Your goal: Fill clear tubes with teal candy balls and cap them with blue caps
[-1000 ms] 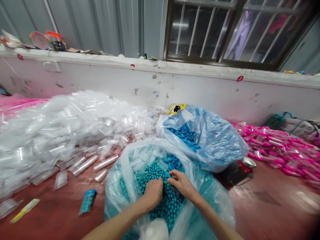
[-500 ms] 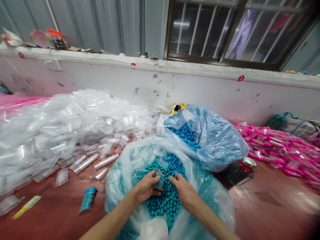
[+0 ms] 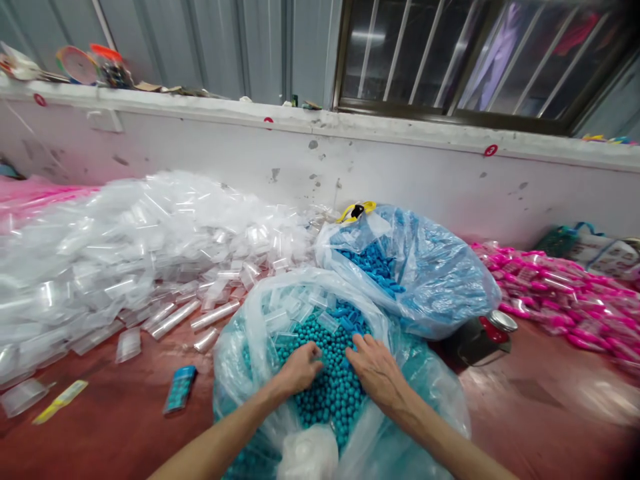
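My left hand [image 3: 301, 368] is curled shut over the teal beads [image 3: 327, 393] in an open plastic bag [image 3: 240, 360]. A sliver of a clear plastic container [image 3: 319, 354] shows at its fingertips; the rest is hidden. My right hand [image 3: 375, 370], fingers bent together, reaches to the edge of the blue plastic caps [image 3: 347, 315] in the same bag. What its fingertips hold, if anything, is hidden. Several empty clear containers [image 3: 300, 308] lie on the beads toward the back. A filled container with a blue cap [image 3: 180, 390] lies on the red table left of the bag.
A big heap of clear containers [image 3: 125, 247] covers the left side. Behind stands a bag of blue pieces [image 3: 440, 287], with a metal-lidded jar [image 3: 497, 327] beside it. Pink packed items [image 3: 560, 293] are piled at right. A yellow cutter [image 3: 61, 402] lies at front left.
My left hand has turned over, hiding most of the bead-filled container that showed before. My right hand has moved slightly up and right to the blue caps. The view has shifted a little.
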`<state>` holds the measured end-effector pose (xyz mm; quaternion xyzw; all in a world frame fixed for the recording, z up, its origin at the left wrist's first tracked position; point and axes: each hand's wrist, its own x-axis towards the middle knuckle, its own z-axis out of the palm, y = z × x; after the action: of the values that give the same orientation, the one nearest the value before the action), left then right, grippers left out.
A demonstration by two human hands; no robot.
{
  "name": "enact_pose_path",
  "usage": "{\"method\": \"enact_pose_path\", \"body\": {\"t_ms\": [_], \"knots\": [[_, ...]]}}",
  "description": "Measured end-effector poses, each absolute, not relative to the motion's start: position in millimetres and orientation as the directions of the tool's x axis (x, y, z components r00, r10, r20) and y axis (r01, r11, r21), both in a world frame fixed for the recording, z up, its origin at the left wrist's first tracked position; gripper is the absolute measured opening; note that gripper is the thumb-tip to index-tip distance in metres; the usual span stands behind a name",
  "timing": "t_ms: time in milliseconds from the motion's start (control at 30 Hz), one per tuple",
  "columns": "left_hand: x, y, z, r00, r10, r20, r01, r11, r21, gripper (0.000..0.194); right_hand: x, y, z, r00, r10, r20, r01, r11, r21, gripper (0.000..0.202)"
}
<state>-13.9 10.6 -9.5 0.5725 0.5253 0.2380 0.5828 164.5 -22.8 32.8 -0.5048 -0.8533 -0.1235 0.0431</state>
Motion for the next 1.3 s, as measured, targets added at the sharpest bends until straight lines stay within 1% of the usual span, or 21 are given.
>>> {"method": "enact_pose_path", "body": {"t_ms": [33,100,200,267,300,367,433,500,600,700,767,867,1000,1100,1200,1267,1300], "knots": [[-7.5,12.3,-11.9,0.316,0.891,-0.327,0.33,0.22,0.918,0.02,165.8,-22.3,35.8,-0.476,0.849,0.229,0.879,0.458,0.129,0.012],[6.9,16.7,-15.9,0.297,0.903,-0.311,0.336,0.206,0.919,0.025,170.4,-20.9,38.9,-0.458,0.85,0.261,0.881,0.473,0.006,0.013],[24.3,23.4,-17.6,0.331,0.874,-0.356,0.314,0.254,0.915,0.025,180.2,-18.6,34.4,-0.387,0.88,0.275,0.87,0.447,-0.209,0.027],[26.8,25.7,-15.7,0.399,0.824,-0.403,0.272,0.313,0.91,0.021,186.1,-17.9,27.8,-0.322,0.909,0.266,0.862,0.397,-0.314,0.037],[24.7,25.9,-13.9,0.438,0.797,-0.416,0.241,0.342,0.908,0.022,188.2,-17.9,24.5,-0.297,0.922,0.248,0.858,0.372,-0.354,0.04],[15.7,24.4,-9.3,0.506,0.757,-0.414,0.174,0.381,0.908,0.029,189.8,-18.3,19.7,-0.284,0.939,0.191,0.846,0.34,-0.412,0.041],[4.5,21.0,-4.2,0.558,0.734,-0.386,0.089,0.409,0.908,0.038,187.7,-18.4,18.6,-0.294,0.947,0.133,0.837,0.322,-0.442,0.041],[-4.8,17.0,-0.1,0.607,0.718,-0.339,-0.022,0.442,0.897,0.042,182.8,-17.5,21.6,-0.288,0.954,0.085,0.824,0.292,-0.486,0.041],[-11.7,11.1,1.3,0.638,0.724,-0.26,-0.152,0.45,0.88,0.044,173.5,-15.2,30.0,-0.26,0.965,0.023,0.743,0.216,-0.633,0.043],[-12.8,6.3,-0.5,0.614,0.763,-0.202,-0.164,0.373,0.913,0.043,165.2,-14.6,35.6,-0.296,0.954,-0.036,0.592,0.154,-0.791,0.042],[-12.2,3.2,-0.5,0.6,0.783,-0.167,-0.147,0.312,0.939,0.041,161.6,-15.2,35.7,-0.315,0.948,-0.038,0.533,0.144,-0.834,0.041],[-10.9,-1.4,3.4,0.589,0.798,-0.126,-0.12,0.24,0.963,0.039,158.7,-16.4,33.5,-0.31,0.951,-0.021,0.52,0.151,-0.841,0.038],[-9.3,-6.5,8.8,0.578,0.807,-0.119,-0.138,0.24,0.961,0.039,155.2,-18.5,32.3,-0.304,0.951,-0.049,0.508,0.118,-0.853,0.04],[-8.8,-9.2,8.9,0.539,0.835,-0.108,-0.195,0.249,0.949,0.047,152.5,-19.7,31.7,-0.296,0.955,-0.026,0.528,0.141,-0.837,0.041],[-8.4,-11.3,9.2,0.506,0.854,-0.123,-0.24,0.277,0.93,0.057,151.7,-19.4,29.5,-0.286,0.958,-0.022,0.404,0.1,-0.909,0.039],[-7.8,-12.5,12.1,0.476,0.866,-0.155,-0.219,0.287,0.933,0.063,151.4,-18.8,28.9,-0.27,0.963,-0.028,0.336,0.067,-0.939,0.038],[-7.6,-13.1,14.5,0.46,0.873,-0.164,-0.2,0.282,0.938,0.065,150.9,-18.6,29.2,-0.254,0.967,-0.022,0.332,0.065,-0.941,0.037]]}}
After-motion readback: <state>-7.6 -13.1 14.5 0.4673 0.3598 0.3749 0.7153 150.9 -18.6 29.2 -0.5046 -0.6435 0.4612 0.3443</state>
